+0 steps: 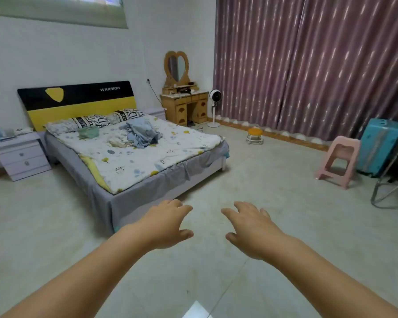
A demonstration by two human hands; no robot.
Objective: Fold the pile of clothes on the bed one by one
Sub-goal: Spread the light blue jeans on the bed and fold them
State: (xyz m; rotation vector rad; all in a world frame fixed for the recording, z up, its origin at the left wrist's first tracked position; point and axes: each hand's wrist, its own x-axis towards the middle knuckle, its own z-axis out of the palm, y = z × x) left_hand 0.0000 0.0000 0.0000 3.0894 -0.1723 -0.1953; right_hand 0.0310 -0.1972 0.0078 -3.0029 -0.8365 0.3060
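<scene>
Grip-free hands — pile (bed) apart.

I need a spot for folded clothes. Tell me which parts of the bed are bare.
The quilt is bare from the pile of clothes down to the foot of the bed, and along the strip beside the pile on the curtain side. It is crowded near the pillows, where the pile and a green bundle lie.

Blue-grey clothes pile; floral quilt; striped mauve curtain.
</scene>
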